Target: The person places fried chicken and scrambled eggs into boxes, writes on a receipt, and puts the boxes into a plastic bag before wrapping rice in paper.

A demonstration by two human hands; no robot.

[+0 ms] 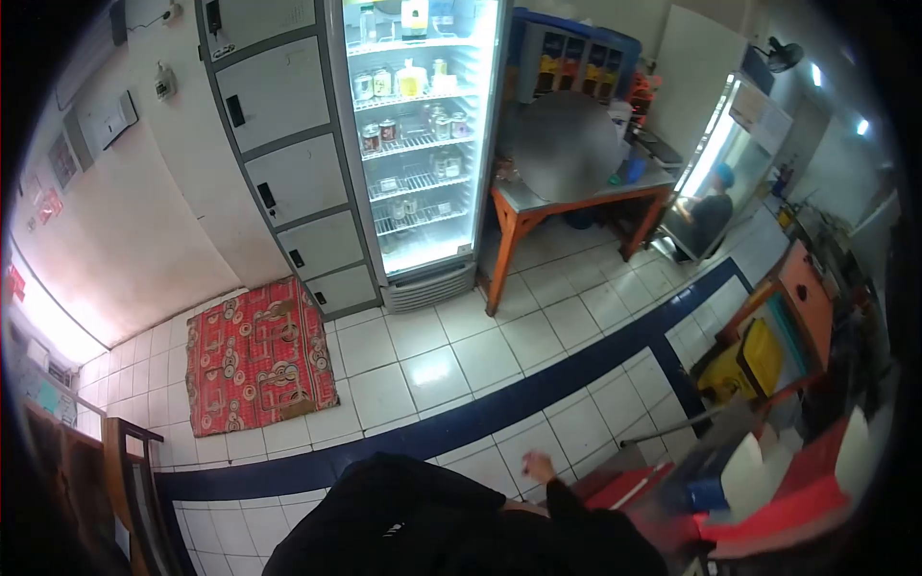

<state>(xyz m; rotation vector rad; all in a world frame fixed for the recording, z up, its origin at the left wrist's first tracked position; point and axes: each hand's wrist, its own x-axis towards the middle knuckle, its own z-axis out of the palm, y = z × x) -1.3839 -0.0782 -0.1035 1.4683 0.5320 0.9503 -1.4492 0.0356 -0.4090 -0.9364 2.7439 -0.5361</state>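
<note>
One hand is in view: the right hand [539, 468], raised from a dark sleeve low in the frame, above the floor [432, 374]. It is small and blurred, so whether its fingers are spread or curled cannot be told. No object shows in it. The left hand is out of view.

Nearest thing: a red panel [624, 485], just beside the hand at lower right. The hand does not visibly touch it.

Progress, as a judgement: nothing is gripped and nothing near the hand looks displaced, so the work is at a start or between steps. All handling is left to do.

Containers:
1. Fridge [430, 285], glass door shut and lit. Bottles [413, 17] stand on the top shelf and jars [384, 130] on the next two. Small labels lie on the lower racks.
2. Lockers [288, 173], left of the fridge and touching it, all doors shut. Contents are hidden.
3. Blue rack [567, 58], behind the table [499, 259]. Its compartments hold yellow and orange items too small to identify.
4. Yellow bucket [759, 357], at right, well apart from the hand. Contents are not visible.
5. Blue box [709, 492], beside the red panel. Contents are unclear.
</note>
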